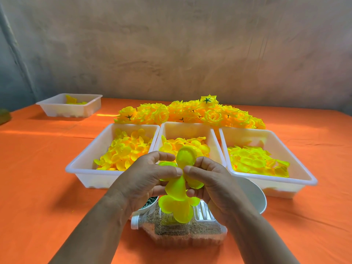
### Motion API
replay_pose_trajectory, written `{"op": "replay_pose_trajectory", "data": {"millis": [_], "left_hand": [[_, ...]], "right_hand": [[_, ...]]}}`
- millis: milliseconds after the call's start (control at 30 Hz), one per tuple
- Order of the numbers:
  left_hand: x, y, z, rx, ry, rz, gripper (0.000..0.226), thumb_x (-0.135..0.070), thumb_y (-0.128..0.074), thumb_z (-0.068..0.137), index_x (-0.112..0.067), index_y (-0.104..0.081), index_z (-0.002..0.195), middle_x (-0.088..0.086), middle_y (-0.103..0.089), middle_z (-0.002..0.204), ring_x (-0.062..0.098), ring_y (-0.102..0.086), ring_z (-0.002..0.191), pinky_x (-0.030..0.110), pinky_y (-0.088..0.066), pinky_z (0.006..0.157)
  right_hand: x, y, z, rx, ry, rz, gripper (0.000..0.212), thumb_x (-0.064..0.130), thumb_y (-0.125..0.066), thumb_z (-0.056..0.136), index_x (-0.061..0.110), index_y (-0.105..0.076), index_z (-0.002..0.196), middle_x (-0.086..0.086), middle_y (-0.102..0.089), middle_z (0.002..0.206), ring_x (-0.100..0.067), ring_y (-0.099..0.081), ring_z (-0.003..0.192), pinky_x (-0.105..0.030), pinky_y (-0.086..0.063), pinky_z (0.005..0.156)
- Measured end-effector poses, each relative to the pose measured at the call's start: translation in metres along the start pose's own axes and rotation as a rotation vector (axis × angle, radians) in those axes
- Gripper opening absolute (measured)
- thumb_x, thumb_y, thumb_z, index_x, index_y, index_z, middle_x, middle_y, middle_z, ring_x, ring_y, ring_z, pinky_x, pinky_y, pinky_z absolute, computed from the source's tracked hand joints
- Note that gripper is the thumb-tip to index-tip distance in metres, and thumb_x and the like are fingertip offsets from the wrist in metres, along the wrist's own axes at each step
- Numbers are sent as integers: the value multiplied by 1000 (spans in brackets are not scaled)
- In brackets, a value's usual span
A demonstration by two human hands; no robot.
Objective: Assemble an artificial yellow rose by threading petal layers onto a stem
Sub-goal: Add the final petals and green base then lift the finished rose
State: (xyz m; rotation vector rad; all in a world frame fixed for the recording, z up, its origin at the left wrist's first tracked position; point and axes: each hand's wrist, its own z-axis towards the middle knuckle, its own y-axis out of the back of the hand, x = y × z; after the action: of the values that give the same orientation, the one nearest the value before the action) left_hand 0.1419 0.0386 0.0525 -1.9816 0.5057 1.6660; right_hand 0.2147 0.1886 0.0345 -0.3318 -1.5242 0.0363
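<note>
thumb tips of both hands meet at the middle of a bunch of yellow petal layers, pinching it from either side against the curled fingers behind. the left hand and right hand hold it in the air, just near of the middle tray and above a clear bottle of brown grain lying on the orange cloth. no stem can be seen; whether one runs through the centre is hidden by the thumbs.

the risk from here, by the look of it: thin fabric pinched this hard may crumple or tear at its centre. if the layers slip out of line a stem could miss one, or a loose layer could drop beside the small cup of green bits.

the bunch's long axis runs far to near, tilted slightly. one round lobe stands up toward the trays, and the lower lobes hang toward the person. a left tray and a right tray hold more petals. finished roses are heaped at the far side.
</note>
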Motion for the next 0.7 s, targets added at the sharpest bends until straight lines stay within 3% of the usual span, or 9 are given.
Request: {"op": "replay_pose_trajectory", "data": {"millis": [233,333,467,700], "left_hand": [[-3,1,3,0,6,42,43,3,-72,78,-11,-60,116,16,-70,106,26,-73,74,34,-59,59],[-5,2,5,12,3,59,44,4,-73,77,-12,-62,116,12,-72,98,24,-73,73,33,-59,59],[-6,3,7,24,15,55,42,5,-72,77,-14,-64,114,12,-74,91,23,-73,72,29,-57,56],[-7,5,8,30,28,68,41,4,-72,77,-15,-64,113,14,-74,88,24,-72,70,30,-57,56]], "right_hand": [[-2,2,0,0,-16,-14,17,11,-66,86,2,-62,100,-9,-63,80,-15,-59,62,-24,-48,47],[-2,2,0,16,-24,-9,14,14,-67,84,7,-65,96,-6,-66,78,-15,-61,62,-24,-48,47],[-1,3,0,18,-32,-1,29,19,-75,75,5,-65,98,-7,-66,79,-16,-63,65,-27,-52,52],[-1,2,0,2,-47,-14,12,14,-67,84,12,-70,95,-4,-69,80,-16,-64,67,-27,-52,56]]}}
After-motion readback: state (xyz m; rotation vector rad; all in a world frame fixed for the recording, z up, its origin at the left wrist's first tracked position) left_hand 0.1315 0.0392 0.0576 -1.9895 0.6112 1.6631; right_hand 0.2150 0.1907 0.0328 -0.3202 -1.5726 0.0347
